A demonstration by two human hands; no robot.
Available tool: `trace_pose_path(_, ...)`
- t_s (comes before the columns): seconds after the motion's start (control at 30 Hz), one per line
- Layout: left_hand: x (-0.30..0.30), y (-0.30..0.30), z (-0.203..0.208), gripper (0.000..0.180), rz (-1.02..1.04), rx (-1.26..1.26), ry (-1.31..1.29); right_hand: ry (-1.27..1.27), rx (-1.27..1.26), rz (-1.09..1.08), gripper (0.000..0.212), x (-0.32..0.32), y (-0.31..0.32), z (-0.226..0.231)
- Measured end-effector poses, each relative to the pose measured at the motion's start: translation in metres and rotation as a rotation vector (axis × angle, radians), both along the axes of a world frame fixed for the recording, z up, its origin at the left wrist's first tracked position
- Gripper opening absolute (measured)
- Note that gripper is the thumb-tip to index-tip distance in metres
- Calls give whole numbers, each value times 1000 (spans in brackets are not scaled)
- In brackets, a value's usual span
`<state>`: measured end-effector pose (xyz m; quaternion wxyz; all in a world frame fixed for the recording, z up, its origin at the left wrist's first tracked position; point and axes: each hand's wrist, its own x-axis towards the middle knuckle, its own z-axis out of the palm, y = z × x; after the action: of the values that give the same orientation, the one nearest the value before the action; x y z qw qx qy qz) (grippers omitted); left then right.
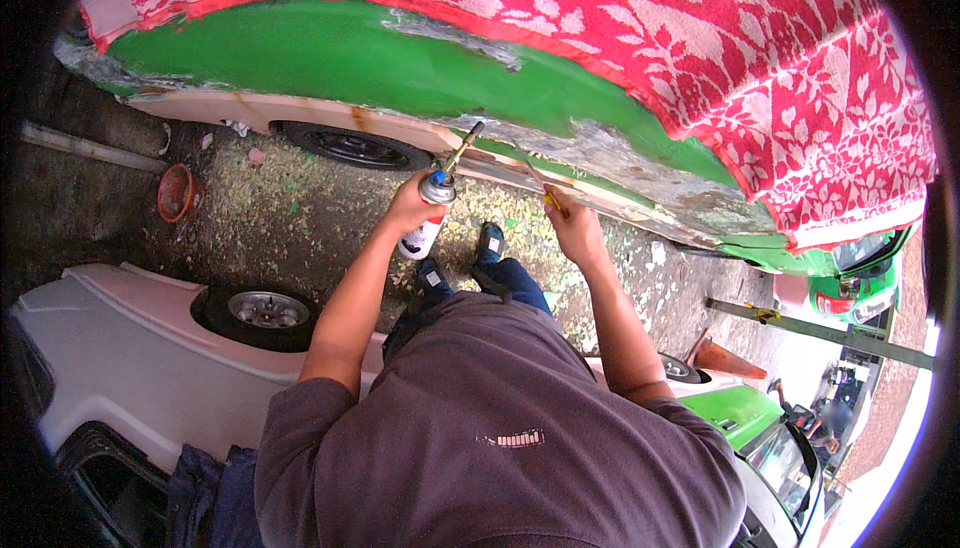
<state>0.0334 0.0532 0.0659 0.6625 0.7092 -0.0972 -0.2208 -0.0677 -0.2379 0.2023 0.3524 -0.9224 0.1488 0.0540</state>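
While left hand (406, 204) grips white torch (420, 239) | right hand (576, 228) pinches thin tool (536, 174) | green car side (300, 60) has rough gray patches

Car-body repair yard, by our reading.
We see a green car (300, 53) far, paint stripped in patches; whitish car (130, 318) near left; flakes (280, 183) scattered between; handheld gas torch (438, 188).
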Motion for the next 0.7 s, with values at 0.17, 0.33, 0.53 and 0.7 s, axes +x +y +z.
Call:
trace_pose_path(0.17, 2, 3, -8, 62, 15, -54, 13, -35, 21, 17, 38, -2, -4, -5)
trace_pose_path(0.33, 1, 9, -6, 61, 33, -73, 21, -10, -17, 24, 38, 5, 1, -4)
trace_pose_path(0.53, 5, 11, -8, 64, 32, -69, 19, 10, -15, 42, 38, 15, 3, -7)
trace_pose_path(0.7, 5, 10, -9, 64, 23, -8, 10, -54, -4, 88, 38, 22, 4, -10)
